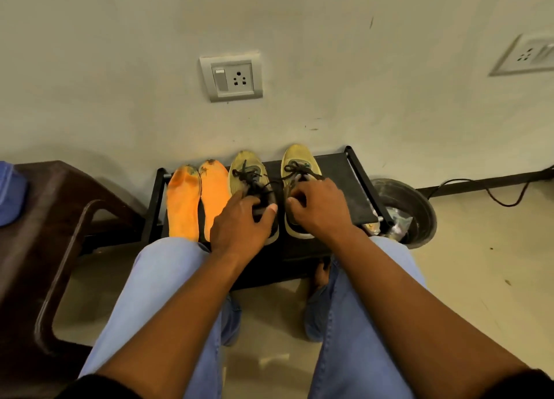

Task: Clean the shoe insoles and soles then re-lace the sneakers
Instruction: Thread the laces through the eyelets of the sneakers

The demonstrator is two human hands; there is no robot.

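Note:
Two yellow sneakers with black laces stand toe-to-wall on a low black rack point(353, 188). My left hand point(239, 221) grips the heel opening of the left sneaker point(247, 167), thumb over its rear edge. My right hand point(320, 206) grips the collar of the right sneaker point(298, 158), fingers curled into the opening. Left of the shoes lie two orange insoles point(183, 203) point(214, 188) side by side, with dark dirt at their toe ends.
A dark brown plastic chair point(45, 248) stands at the left with a blue item on it. A round black basin point(419, 206) sits right of the rack. A black cable runs along the floor at right. My knees in light blue trousers fill the foreground.

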